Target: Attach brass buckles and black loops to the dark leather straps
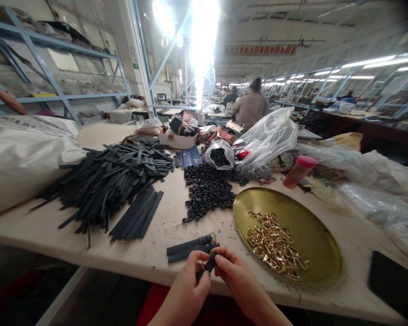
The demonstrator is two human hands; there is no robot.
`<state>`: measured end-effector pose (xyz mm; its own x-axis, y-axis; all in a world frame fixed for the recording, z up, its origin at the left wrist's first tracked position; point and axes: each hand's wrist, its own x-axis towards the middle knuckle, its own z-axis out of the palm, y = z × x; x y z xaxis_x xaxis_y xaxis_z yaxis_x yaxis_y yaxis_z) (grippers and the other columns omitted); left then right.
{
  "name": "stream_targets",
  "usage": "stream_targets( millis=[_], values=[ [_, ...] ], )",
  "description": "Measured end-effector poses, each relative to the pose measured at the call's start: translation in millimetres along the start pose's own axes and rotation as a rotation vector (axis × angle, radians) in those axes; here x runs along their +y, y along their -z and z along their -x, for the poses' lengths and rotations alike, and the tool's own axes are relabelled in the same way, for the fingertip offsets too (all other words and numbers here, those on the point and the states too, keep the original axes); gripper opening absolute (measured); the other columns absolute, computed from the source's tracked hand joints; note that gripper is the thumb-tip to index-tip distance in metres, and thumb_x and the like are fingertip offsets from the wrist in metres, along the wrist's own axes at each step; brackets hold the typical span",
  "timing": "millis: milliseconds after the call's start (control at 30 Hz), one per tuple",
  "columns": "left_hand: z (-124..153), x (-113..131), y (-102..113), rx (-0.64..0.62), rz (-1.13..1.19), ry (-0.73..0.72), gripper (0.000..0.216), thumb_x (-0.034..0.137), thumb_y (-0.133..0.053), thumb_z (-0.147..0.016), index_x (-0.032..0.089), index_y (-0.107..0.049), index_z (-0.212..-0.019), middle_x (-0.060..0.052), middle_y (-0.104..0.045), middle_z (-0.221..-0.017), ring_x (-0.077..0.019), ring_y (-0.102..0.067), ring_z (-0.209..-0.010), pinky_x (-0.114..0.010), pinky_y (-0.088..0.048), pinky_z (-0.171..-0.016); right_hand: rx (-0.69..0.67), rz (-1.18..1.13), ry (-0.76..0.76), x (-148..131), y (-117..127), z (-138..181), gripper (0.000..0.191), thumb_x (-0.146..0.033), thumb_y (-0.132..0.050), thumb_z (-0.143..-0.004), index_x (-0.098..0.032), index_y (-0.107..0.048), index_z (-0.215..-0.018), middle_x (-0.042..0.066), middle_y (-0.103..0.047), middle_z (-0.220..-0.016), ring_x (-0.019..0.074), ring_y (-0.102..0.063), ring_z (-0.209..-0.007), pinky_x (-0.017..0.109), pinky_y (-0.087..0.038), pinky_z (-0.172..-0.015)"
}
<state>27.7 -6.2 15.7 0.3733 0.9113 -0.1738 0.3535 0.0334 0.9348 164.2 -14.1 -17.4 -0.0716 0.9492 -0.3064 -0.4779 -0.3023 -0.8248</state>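
My left hand [189, 285] and my right hand [236, 275] meet at the table's near edge, both pinching one dark strap [207, 266] between the fingertips. Just beyond them lie two finished dark straps with gold buckles [190, 247] on the table. To the right sits a round gold tray [313, 228] holding a heap of gold buckles [275, 246]. Farther back are a pile of small black loops [207, 190] and a big heap of long dark straps [112, 179].
A large white sack [23, 154] fills the left of the table. Clear plastic bags [265, 140], a pink-capped bottle [297, 171] and a white box [177, 139] stand at the back. A dark phone [392, 283] lies at the right. A person [250, 106] sits beyond, facing away.
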Motion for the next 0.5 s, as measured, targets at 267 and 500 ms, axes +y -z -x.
stream_targets(
  millis=[267,500],
  values=[
    [0.6,-10.6,5.2,0.010,0.128,0.049,0.016,0.020,-0.040,-0.080,0.020,-0.037,-0.095,0.002,-0.059,-0.071,-0.0129,-0.053,-0.062,-0.022,-0.039,-0.055,-0.088,-0.077,0.042,-0.5,-15.2,8.9,0.026,-0.039,-0.062,-0.074,-0.014,-0.065,-0.079,0.001,-0.062,-0.069,0.0114,-0.051,-0.063,0.024,-0.040,-0.063],
    [-3.9,-16.8,13.1,-0.023,0.105,0.113,0.018,0.031,-0.049,-0.078,0.020,-0.039,-0.090,0.004,-0.056,-0.067,-0.0126,-0.054,-0.060,-0.022,-0.039,-0.056,-0.069,-0.183,-0.129,7.7,-11.7,3.6,0.027,-0.037,-0.073,-0.064,-0.017,-0.060,-0.076,-0.003,-0.059,-0.063,0.0074,-0.049,-0.055,0.020,-0.036,-0.055]
  ],
)
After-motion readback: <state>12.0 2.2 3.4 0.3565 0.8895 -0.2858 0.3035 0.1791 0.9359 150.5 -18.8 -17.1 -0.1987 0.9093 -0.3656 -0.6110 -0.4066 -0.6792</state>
